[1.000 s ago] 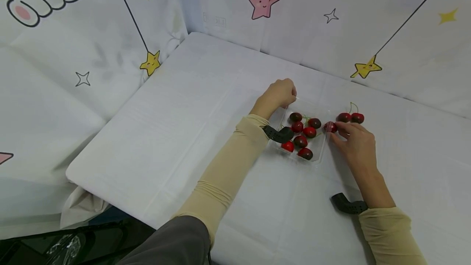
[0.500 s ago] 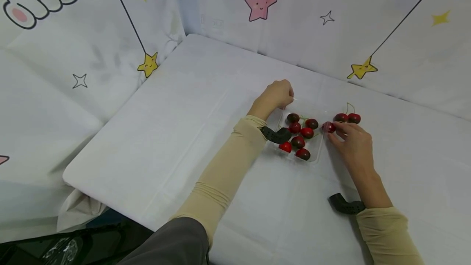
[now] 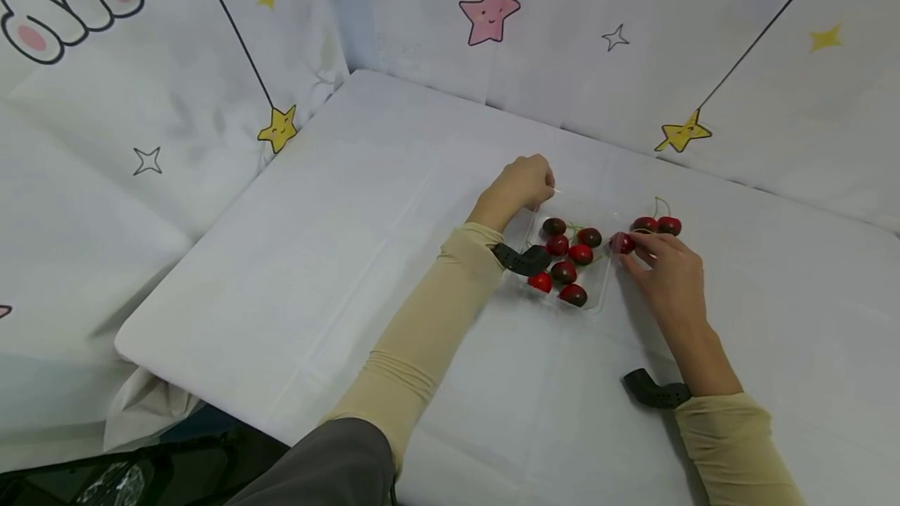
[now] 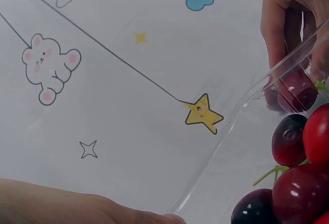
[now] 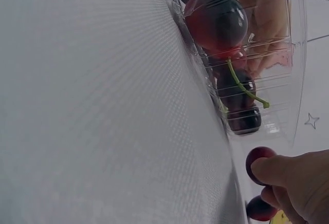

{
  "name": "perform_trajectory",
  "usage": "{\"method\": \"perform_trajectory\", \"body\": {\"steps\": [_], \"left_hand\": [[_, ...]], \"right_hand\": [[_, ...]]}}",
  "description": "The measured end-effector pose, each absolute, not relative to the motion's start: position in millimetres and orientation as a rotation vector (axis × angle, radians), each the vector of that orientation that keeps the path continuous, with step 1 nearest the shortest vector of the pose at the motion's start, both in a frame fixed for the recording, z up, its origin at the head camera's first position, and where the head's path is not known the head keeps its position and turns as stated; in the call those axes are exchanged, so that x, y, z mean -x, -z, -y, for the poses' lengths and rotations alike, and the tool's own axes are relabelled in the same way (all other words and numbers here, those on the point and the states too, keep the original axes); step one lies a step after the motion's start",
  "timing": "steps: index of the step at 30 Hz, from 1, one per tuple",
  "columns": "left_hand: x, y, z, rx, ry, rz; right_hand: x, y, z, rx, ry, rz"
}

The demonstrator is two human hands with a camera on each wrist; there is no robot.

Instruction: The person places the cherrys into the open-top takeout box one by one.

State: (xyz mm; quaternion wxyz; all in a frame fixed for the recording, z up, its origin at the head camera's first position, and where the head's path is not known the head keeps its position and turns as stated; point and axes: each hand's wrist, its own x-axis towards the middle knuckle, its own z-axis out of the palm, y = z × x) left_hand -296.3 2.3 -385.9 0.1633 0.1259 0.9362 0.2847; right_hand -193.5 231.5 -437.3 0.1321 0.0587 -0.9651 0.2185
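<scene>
A clear plastic box with several dark red cherries in it stands on the table. My left hand grips the rim at its far left corner; in the left wrist view a fingertip lies right at that rim. My right hand pinches a single cherry between thumb and fingers, just outside the right wall. Through the clear plastic, the left wrist view shows this held cherry beyond the wall. Close behind the right fingers lie two cherries joined at the stems.
The white-covered table reaches well to the left of the box. Behind it hangs a white curtain printed with stars. A black wrist camera on the left arm overlaps the box's near left side in the head view.
The head view has shifted slightly, so the whole scene sits a little further left and lower. Both hands keep their places at the box, and the right one still pinches its cherry.
</scene>
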Motion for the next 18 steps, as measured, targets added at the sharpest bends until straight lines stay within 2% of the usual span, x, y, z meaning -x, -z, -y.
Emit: {"method": "perform_trajectory", "body": {"steps": [18], "left_hand": [[295.6, 386.3, -2.1, -0.388, -0.815, -2.686]], "right_hand": [[191.2, 432.1, -230.4, -0.173, -0.63, 2.784]]}}
